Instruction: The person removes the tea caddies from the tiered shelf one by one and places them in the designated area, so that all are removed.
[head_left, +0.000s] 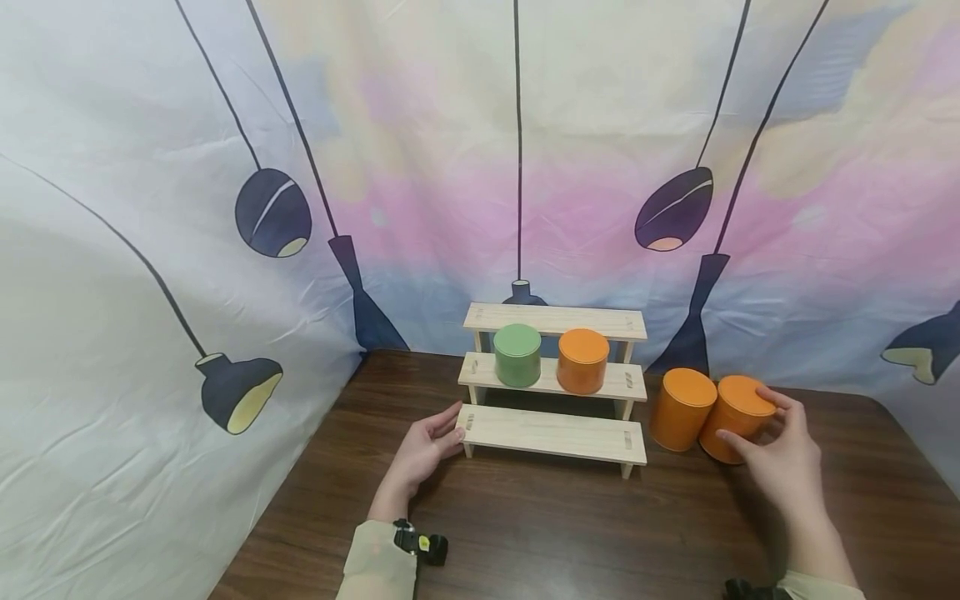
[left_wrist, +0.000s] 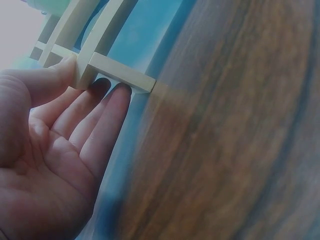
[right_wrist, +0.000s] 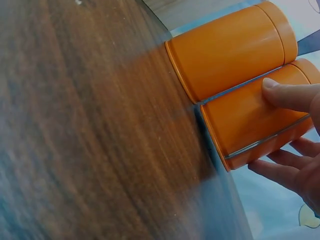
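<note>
A three-tier wooden stand (head_left: 553,430) of pale wood is on the brown table. At the left end of its lowest step, my left hand (head_left: 426,448) pinches the board; in the left wrist view the thumb and fingers (left_wrist: 112,120) meet around its corner. On the middle step sit a short green tin (head_left: 517,356) and a short orange tin (head_left: 582,362). To the stand's right, two taller orange canisters are upright side by side. My right hand (head_left: 787,454) grips the right canister (right_wrist: 257,112), thumb on one side and fingers on the other. The left canister (right_wrist: 230,52) touches or nearly touches it.
The dark wood-grain table (head_left: 555,533) carries the stand and canisters. Behind and to the left hangs a pale cloth (head_left: 420,167) printed with lamps, close to the table's back edge. Each wrist wears a black strap (head_left: 420,543).
</note>
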